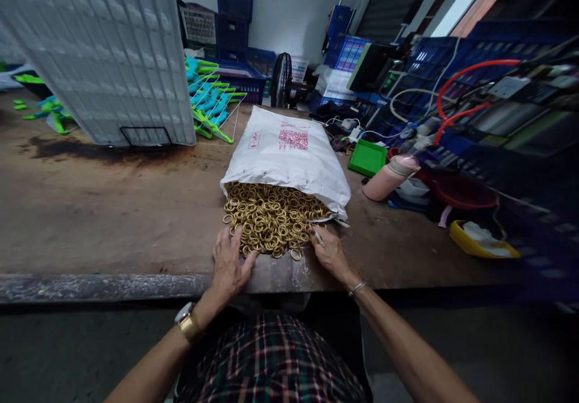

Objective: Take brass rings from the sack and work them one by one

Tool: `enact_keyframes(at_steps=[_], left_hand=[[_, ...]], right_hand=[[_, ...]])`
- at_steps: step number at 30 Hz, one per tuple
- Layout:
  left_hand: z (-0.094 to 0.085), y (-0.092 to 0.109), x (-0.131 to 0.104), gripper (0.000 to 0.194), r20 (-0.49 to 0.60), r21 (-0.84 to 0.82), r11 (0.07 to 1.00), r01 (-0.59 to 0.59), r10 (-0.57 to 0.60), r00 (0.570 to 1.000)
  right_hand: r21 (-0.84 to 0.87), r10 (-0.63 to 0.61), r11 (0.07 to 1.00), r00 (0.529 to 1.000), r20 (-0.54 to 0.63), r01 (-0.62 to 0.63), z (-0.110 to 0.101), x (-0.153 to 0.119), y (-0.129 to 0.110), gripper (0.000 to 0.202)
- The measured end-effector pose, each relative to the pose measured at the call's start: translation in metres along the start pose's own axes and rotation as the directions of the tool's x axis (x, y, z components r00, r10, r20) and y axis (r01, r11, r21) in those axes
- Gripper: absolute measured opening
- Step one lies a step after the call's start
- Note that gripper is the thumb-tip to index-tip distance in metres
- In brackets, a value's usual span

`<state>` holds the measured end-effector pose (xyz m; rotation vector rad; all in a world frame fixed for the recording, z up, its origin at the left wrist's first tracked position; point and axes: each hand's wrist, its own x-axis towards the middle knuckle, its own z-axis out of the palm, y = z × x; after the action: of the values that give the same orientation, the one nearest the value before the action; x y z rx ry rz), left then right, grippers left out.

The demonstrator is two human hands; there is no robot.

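A heap of brass-coloured metal rings [274,225] spills onto the wooden table from the mouth of a white woven sack [271,165], which lies on its side with red print on top. At the heap's left edge, my left hand [229,264] rests with its fingers spread, touching the outer rings and gripping nothing. My right hand [332,252] is at the right edge, fingers curled in. A slim, pale object [319,237] shows between its thumb and fingers; its kind is too small to make out.
A tall white ribbed plastic panel [131,59] stands at left, with green and blue plastic pieces [212,98] behind it. To the right are a green tray [367,157], a pink bottle [391,177] and a yellow dish [482,243]. Crates and a black fan [283,80] stand behind.
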<state>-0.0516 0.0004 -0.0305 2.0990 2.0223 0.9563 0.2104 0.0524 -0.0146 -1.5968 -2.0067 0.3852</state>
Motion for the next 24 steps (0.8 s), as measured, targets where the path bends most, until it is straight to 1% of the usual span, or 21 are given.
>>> enact_keyframes(at_steps=[4, 6, 7, 9, 12, 15, 20, 22, 24], left_hand=[[0.002, 0.017, -0.003, 0.081, 0.080, 0.099, 0.994, 0.044, -0.052, 0.995], [0.004, 0.024, 0.000, 0.089, 0.118, 0.139, 0.989, 0.058, -0.074, 0.990], [0.006, 0.026, 0.002, 0.091, 0.131, 0.151, 0.987, 0.060, -0.080, 0.988], [0.009, 0.030, 0.005, 0.095, 0.145, 0.167, 0.984, 0.062, -0.086, 0.986], [0.015, 0.034, 0.008, 0.092, 0.132, 0.191, 0.978, 0.080, -0.107, 0.985], [0.019, 0.037, 0.011, 0.084, 0.108, 0.213, 0.972, 0.098, -0.123, 0.987], [0.024, 0.034, 0.015, 0.081, 0.092, 0.202, 0.975, 0.094, -0.115, 0.989], [0.023, 0.031, 0.015, 0.081, 0.084, 0.178, 0.981, 0.084, -0.100, 0.991], [0.018, 0.029, 0.012, 0.077, 0.040, 0.137, 0.989, 0.061, -0.067, 0.997]], right_hand=[[0.023, 0.083, 0.996, 0.995, -0.064, -0.081, 0.003, -0.010, -0.003, 0.023], [0.021, 0.124, 0.992, 0.991, -0.044, -0.123, 0.004, -0.017, -0.011, 0.025], [0.002, 0.125, 0.992, 0.992, -0.023, -0.125, 0.005, -0.021, -0.016, 0.026], [-0.085, 0.089, 0.993, 0.996, 0.018, -0.087, 0.008, -0.029, -0.027, 0.024], [-0.256, 0.084, 0.964, 0.995, 0.062, -0.065, 0.013, -0.037, -0.040, 0.022], [-0.336, 0.123, 0.938, 0.989, 0.078, -0.090, 0.019, -0.038, -0.046, 0.018], [-0.330, 0.117, 0.941, 0.988, 0.097, -0.079, 0.020, -0.037, -0.044, 0.015], [-0.293, 0.119, 0.953, 0.987, 0.107, -0.083, 0.019, -0.038, -0.041, 0.015], [-0.225, 0.126, 0.969, 0.987, 0.104, -0.100, 0.018, -0.038, -0.037, 0.016]])
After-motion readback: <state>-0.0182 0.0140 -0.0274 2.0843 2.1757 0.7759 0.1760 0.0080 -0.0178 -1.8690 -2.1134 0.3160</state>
